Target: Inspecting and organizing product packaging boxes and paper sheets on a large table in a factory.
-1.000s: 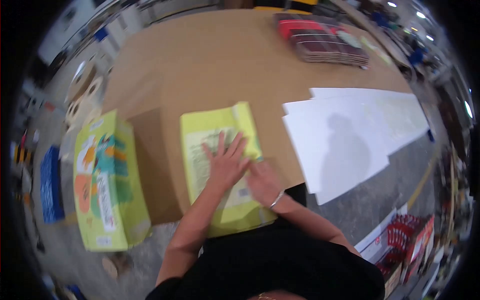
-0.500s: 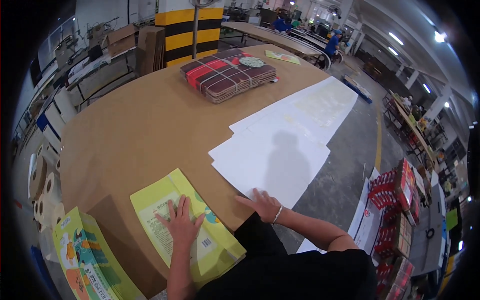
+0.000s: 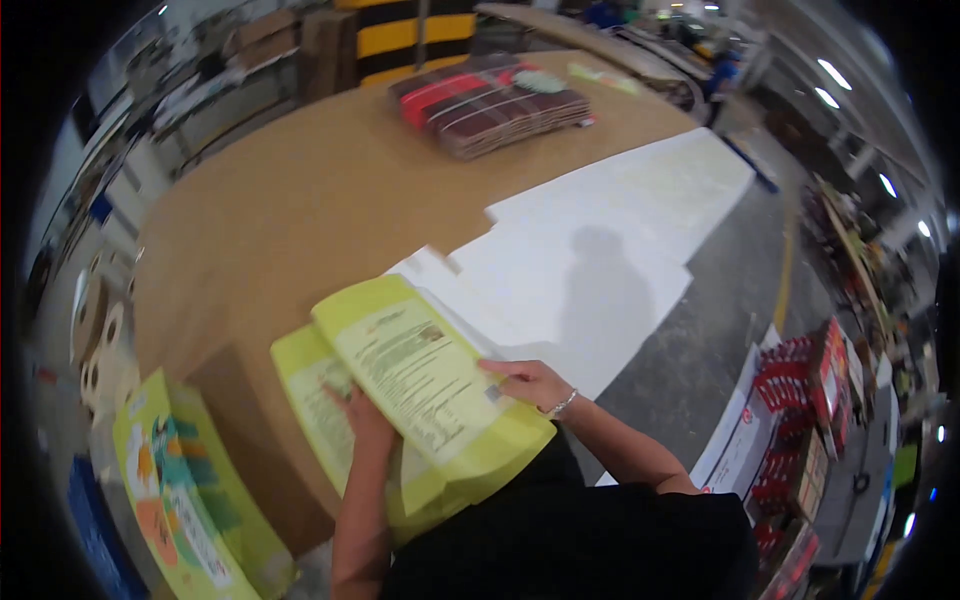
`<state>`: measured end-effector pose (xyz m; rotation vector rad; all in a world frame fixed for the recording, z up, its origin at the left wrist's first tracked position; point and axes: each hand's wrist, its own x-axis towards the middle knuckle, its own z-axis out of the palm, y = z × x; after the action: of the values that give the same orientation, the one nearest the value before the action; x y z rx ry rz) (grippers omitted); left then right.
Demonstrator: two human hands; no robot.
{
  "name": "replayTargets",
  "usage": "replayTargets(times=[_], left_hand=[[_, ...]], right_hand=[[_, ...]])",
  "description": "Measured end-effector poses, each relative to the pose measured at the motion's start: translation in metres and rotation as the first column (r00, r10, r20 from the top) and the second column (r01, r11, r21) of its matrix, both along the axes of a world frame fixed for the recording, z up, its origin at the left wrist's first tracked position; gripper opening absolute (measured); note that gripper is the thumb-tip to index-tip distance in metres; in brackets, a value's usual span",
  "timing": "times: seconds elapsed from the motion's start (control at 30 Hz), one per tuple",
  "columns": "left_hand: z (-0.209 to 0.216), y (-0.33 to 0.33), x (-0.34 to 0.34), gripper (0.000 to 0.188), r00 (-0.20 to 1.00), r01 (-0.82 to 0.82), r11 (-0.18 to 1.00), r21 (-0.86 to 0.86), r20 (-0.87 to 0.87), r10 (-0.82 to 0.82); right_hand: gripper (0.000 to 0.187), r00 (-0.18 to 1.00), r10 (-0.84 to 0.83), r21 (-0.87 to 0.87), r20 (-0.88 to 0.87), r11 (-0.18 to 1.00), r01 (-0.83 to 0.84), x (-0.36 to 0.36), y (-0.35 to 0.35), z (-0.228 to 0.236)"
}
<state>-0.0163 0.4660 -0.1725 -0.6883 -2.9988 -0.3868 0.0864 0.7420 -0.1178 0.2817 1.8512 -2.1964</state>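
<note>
A yellow-green printed flat carton (image 3: 400,375) lies slanted over a second yellow-green flat carton (image 3: 300,365) at the near edge of the table, its upper end curving up. My right hand (image 3: 535,385) grips the right side of the upper carton, fingers reaching over its face. Against the lower carton rests my left hand (image 3: 368,418), fingers stretched and a little blurred; its thumb side is hidden by the upper carton's left edge. Behind the upper carton a white flap (image 3: 435,275) sticks up, partly hidden.
White sheets (image 3: 620,210) cover the right side of the brown tabletop (image 3: 250,220). A strapped stack of dark red cartons (image 3: 490,110) sits farther back. More yellow-green cartons (image 3: 185,490) stand at the near left. Red packages (image 3: 800,385) are off to the right.
The upper carton now covers part of the lower one. My right hand has come from the white sheet's edge onto the carton. The view has shifted slightly.
</note>
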Motion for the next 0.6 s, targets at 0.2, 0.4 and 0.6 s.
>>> replayTargets(times=[0.2,0.4,0.6], left_hand=[[-0.012,0.001,-0.018,0.044,0.967,-0.175,0.970,0.168,-0.155,0.201],[0.017,-0.049,-0.028,0.044,0.853,-0.468,0.407,0.785,0.280,0.441],[0.004,-0.074,-0.021,0.064,0.967,-0.236,0.700,0.674,0.094,0.235]], right_hand=[[0.055,0.974,0.118,0.662,-0.196,0.748,0.043,0.008,-0.030,-0.020],[0.058,0.941,0.161,0.615,-0.296,0.787,0.059,0.012,-0.083,0.000],[0.064,0.930,0.303,0.711,-0.209,0.700,-0.068,0.005,-0.108,-0.038]])
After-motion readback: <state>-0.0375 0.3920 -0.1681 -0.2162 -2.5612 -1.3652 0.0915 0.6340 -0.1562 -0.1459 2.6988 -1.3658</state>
